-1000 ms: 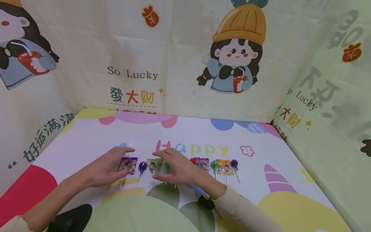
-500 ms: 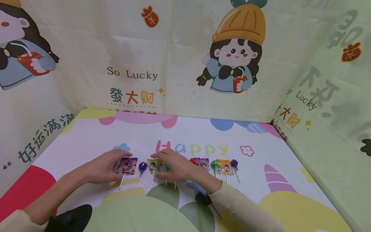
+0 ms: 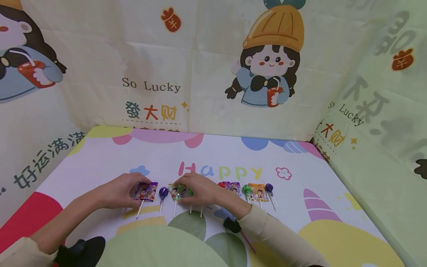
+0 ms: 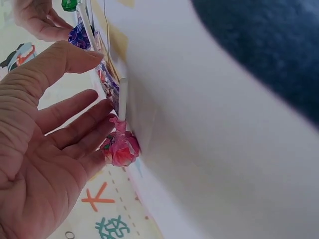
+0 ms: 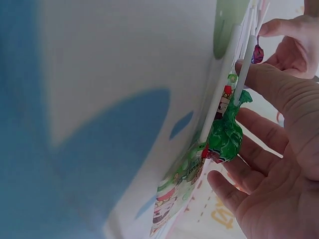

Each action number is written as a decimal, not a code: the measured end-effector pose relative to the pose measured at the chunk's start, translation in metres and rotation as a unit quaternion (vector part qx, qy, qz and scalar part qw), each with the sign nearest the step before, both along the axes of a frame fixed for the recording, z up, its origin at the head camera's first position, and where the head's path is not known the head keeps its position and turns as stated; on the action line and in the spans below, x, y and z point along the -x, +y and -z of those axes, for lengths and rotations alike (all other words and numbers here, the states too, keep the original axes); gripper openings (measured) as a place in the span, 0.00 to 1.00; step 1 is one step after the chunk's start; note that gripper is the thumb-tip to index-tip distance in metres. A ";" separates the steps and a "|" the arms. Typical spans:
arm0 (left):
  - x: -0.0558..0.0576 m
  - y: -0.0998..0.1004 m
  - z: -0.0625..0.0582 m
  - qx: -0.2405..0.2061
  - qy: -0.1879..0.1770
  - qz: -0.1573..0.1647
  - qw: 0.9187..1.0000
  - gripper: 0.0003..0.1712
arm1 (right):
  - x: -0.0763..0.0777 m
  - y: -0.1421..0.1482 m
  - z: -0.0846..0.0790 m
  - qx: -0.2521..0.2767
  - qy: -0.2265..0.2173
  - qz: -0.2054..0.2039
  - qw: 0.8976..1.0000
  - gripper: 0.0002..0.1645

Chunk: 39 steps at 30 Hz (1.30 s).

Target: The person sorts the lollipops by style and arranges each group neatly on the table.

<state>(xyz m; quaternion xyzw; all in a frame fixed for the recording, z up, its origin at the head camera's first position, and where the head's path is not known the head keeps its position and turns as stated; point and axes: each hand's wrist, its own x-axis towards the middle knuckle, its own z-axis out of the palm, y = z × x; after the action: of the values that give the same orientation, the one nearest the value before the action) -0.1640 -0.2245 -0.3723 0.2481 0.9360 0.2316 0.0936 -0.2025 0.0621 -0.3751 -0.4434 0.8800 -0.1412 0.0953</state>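
A row of wrapped lollipops lies across the table. My left hand (image 3: 120,191) is at its left end, thumb and fingers curved loosely about a flat purple-wrapped lollipop (image 3: 145,192). In the left wrist view, my fingertips are beside a pink round lollipop (image 4: 120,149), which the hand hides from the head view. A dark purple round lollipop (image 3: 163,192) lies between the hands. My right hand (image 3: 201,190) arches over a flat green-wrapped lollipop (image 3: 176,191) and a green round lollipop (image 5: 227,137), its fingers spread around them. Firm contact cannot be made out.
Right of my right hand lie a flat purple-wrapped lollipop (image 3: 232,187), a green round one (image 3: 247,190), a flat orange-wrapped one (image 3: 258,192) and a purple round one (image 3: 269,188). A printed cloth wall (image 3: 210,74) rises behind the table (image 3: 213,152).
Both hands have settled lower around the lollipops, and the gap between thumb and fingers has narrowed somewhat. The lollipops have hardly moved.
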 end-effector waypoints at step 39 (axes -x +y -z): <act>0.032 0.007 -0.004 0.026 0.014 0.028 0.999 0.28 | 0.004 0.001 0.005 0.007 -0.008 -0.010 1.000 0.28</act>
<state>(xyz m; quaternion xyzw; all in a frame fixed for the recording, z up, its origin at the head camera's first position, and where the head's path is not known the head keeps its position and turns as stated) -0.1956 -0.2176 -0.3682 0.2753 0.9355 0.2007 0.0933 -0.2064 0.0632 -0.3797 -0.4512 0.8739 -0.1500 0.1007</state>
